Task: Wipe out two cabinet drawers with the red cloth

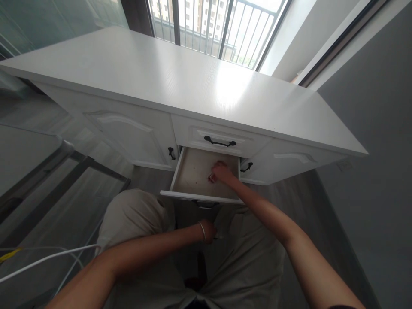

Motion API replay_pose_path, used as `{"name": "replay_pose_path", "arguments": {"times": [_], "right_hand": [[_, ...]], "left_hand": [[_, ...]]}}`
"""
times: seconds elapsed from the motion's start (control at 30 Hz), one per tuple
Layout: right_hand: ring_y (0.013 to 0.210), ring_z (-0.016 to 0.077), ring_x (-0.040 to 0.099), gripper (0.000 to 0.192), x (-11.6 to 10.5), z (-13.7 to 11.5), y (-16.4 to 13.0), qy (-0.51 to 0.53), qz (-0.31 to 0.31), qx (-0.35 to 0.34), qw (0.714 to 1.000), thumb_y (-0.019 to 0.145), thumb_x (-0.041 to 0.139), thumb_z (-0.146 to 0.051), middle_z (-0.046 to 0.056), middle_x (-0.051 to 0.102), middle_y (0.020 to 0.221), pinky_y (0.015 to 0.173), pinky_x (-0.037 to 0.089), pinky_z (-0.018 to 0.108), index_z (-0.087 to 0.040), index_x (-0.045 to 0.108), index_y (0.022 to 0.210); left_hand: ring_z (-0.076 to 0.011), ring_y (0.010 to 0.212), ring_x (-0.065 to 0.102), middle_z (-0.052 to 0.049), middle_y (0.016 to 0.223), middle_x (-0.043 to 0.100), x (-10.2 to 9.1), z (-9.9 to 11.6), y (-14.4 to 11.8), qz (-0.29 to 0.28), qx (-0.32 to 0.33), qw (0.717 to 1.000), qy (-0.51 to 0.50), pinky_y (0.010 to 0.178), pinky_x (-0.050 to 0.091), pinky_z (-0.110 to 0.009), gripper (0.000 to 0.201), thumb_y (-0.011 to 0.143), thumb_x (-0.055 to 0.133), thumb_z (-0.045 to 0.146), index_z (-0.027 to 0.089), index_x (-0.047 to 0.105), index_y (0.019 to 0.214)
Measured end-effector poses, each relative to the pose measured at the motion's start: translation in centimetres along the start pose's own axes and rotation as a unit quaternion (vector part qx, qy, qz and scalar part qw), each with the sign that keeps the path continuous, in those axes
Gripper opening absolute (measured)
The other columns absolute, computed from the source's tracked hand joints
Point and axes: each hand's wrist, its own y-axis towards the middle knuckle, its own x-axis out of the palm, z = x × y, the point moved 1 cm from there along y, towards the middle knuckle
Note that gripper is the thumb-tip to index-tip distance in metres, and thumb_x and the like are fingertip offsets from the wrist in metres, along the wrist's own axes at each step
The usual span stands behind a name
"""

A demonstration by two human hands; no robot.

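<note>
Reaching in: right hand (221, 171).
The drawer (191, 171) points toward the knees (135, 210), long front sideways; can't tell if fingers grip.

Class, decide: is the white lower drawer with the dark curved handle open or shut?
Open: the white drawer juts from the white cabinet, its pale inside showing around the right hand.

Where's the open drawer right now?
In the head view, the open drawer is near the middle, just below the closed drawer, with the right hand over its right half.
</note>
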Motion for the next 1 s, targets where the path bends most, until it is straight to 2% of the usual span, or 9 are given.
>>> {"name": "replay_pose_path", "arguments": {"times": [0.1,0.23,0.37,0.5,0.63,0.7,0.8,0.9,1.0], "right_hand": [[0.138,0.0341,0.049,0.043,-0.3,2.5,1.8,-0.02,0.083,0.07,0.994,0.102,0.041,-0.018,0.023,0.058,0.146,0.113,0.038,0.047,-0.014,0.068,0.136],[0.13,0.0355,0.056,0.045,1.7,6.1,3.0,0.03,0.049,0.227,0.972,0.105,0.042,-0.026,0.025,0.063,0.139,0.109,0.038,0.047,-0.013,0.065,0.142],[0.137,0.0388,0.05,0.052,3.7,7.3,3.4,0.034,0.08,0.263,0.961,0.109,0.035,-0.038,0.026,0.06,0.143,0.112,0.032,0.056,-0.012,0.059,0.147],[0.132,0.0382,0.056,0.057,3.3,6.8,4.3,0.054,0.055,0.277,0.958,0.109,0.035,-0.046,0.028,0.062,0.139,0.109,0.038,0.053,-0.009,0.062,0.143],[0.129,0.0333,0.062,0.043,2.4,5.4,4.5,0.062,-0.068,0.255,0.963,0.104,0.049,-0.026,0.027,0.064,0.138,0.104,0.048,0.043,-0.008,0.065,0.139],[0.126,0.0336,0.064,0.041,2.6,4.2,3.9,0.06,-0.1,0.234,0.965,0.101,0.054,-0.022,0.025,0.066,0.136,0.101,0.051,0.042,-0.009,0.068,0.137],[0.123,0.0362,0.066,0.043,3.6,2.0,1.8,0.043,-0.149,0.132,0.979,0.097,0.061,-0.028,0.024,0.069,0.131,0.099,0.053,0.046,-0.011,0.068,0.136],[0.111,0.0326,0.072,0.043,4.6,0.0,-1.4,0.084,-0.233,0.008,0.969,0.092,0.07,-0.032,0.019,0.074,0.124,0.092,0.056,0.038,-0.018,0.072,0.132],[0.104,0.0285,0.075,0.04,4.6,-0.6,-3.8,0.145,-0.275,-0.023,0.95,0.09,0.07,-0.028,0.014,0.076,0.121,0.087,0.056,0.032,-0.025,0.075,0.129]], "left_hand": [[-0.032,0.079,0.07,-0.016,0.082,0.075,-0.1,0.1,0.1,-0.051,-0.051,0.997,0.025,0.068,0.054,-0.041,0.016,0.076,0.074,0.025,0.015,0.077,0.088],[-0.0338,0.085,0.071,-0.019,0.09,0.077,-0.4,0.1,0.2,-0.079,-0.069,0.994,0.029,0.07,0.054,-0.042,0.024,0.079,0.071,0.029,0.014,0.078,0.095],[-0.0341,0.086,0.072,-0.018,0.09,0.077,-0.1,-0.2,0.2,-0.082,-0.087,0.993,0.02,0.072,0.056,-0.043,0.024,0.078,0.071,0.028,0.015,0.078,0.097],[-0.0356,0.092,0.073,-0.019,0.095,0.077,0.1,-0.3,0.2,-0.075,-0.09,0.993,0.011,0.077,0.057,-0.046,0.024,0.079,0.07,0.026,0.015,0.078,0.098],[-0.0372,0.093,0.073,-0.02,0.094,0.077,-0.3,-0.2,0.2,-0.075,-0.091,0.993,0.009,0.077,0.057,-0.046,0.024,0.077,0.072,0.027,0.014,0.078,0.096],[-0.0371,0.093,0.073,-0.019,0.094,0.077,-0.6,-0.1,0.2,-0.072,-0.09,0.993,0.009,0.078,0.057,-0.046,0.024,0.078,0.072,0.028,0.014,0.078,0.097],[-0.0367,0.094,0.073,-0.019,0.096,0.078,-0.9,0.1,0.1,-0.07,-0.089,0.994,0.012,0.079,0.057,-0.047,0.027,0.079,0.071,0.029,0.014,0.078,0.101],[-0.0363,0.092,0.072,-0.019,0.096,0.078,-1.1,0.4,0.1,-0.079,-0.087,0.993,0.014,0.078,0.057,-0.047,0.027,0.079,0.072,0.029,0.015,0.078,0.1],[-0.0364,0.088,0.072,-0.019,0.092,0.077,-1.3,0.7,0.1,-0.092,-0.086,0.992,0.019,0.075,0.057,-0.047,0.022,0.077,0.074,0.028,0.015,0.078,0.094]]}}
